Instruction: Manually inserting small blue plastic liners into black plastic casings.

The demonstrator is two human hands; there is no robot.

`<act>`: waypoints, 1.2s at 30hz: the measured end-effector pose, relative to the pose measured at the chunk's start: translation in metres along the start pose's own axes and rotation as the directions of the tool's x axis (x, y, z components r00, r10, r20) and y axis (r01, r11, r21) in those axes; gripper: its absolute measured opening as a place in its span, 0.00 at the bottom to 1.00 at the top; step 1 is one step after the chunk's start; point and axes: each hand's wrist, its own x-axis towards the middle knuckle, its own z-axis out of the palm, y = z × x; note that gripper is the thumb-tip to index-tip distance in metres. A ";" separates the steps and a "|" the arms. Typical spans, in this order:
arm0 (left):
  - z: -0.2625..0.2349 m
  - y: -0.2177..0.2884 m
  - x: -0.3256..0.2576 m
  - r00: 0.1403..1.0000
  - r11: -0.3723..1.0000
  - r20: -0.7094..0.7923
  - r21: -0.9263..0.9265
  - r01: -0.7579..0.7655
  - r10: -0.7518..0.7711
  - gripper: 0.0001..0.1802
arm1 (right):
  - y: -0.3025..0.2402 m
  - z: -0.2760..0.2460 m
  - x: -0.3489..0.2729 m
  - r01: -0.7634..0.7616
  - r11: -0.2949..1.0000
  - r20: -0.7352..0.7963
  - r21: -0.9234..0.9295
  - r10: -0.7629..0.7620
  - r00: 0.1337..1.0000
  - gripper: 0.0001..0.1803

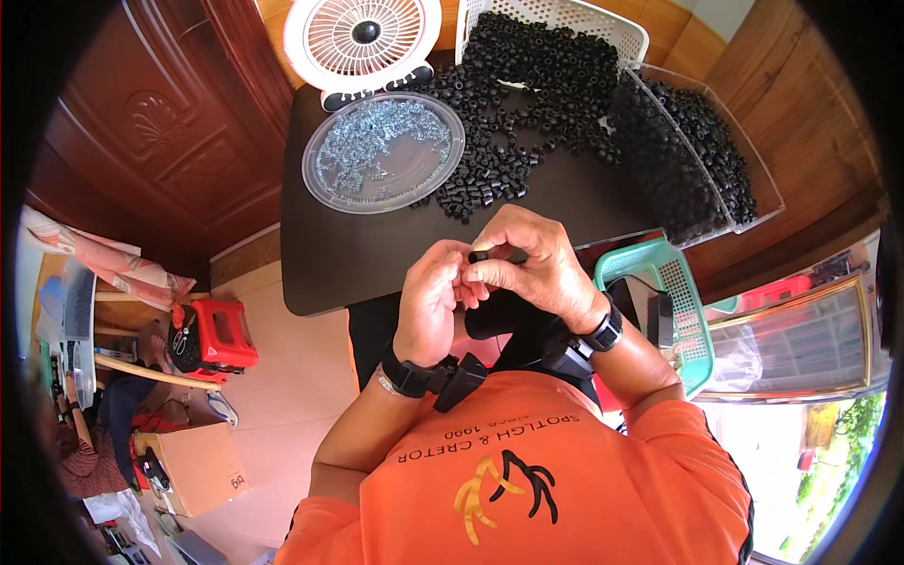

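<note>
Close in front of my chest, at the table's near edge, my two hands meet. A small black cylindrical part [478, 255] shows between the fingertips where they come together. The thumb and forefinger of my right hand [544, 266] pinch it. My left hand [426, 306] is curled with its fingertips against the same spot; whatever its fingers hold is hidden. Beyond the hands, many like black parts [490, 174] lie loose on the dark table [330, 254]. A round clear plastic lid [414, 162] to the left carries tiny clear bluish pieces [363, 146].
A white fan [365, 33] stands behind the lid. Black parts spill from a white perforated basket [603, 28]; a clear bin [753, 188] at the right holds more. Below it sits a green basket [692, 311]. On the left floor are a red case [226, 334] and a cardboard box [198, 466].
</note>
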 end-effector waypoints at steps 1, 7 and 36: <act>0.000 0.000 -0.001 1.000 1.000 -0.006 0.004 0.027 -0.027 0.16 | 0.002 0.001 0.000 0.000 1.000 0.001 0.003 0.000 1.000 0.11; -0.009 0.003 -0.003 0.998 0.999 0.046 0.010 0.047 -0.048 0.17 | 0.002 0.011 0.008 0.216 0.952 -0.035 -0.219 -0.229 0.973 0.14; -0.021 0.029 -0.017 0.986 0.982 -0.065 -0.103 -0.161 0.155 0.15 | -0.014 0.046 0.030 0.222 0.974 0.009 -0.054 -0.221 0.975 0.19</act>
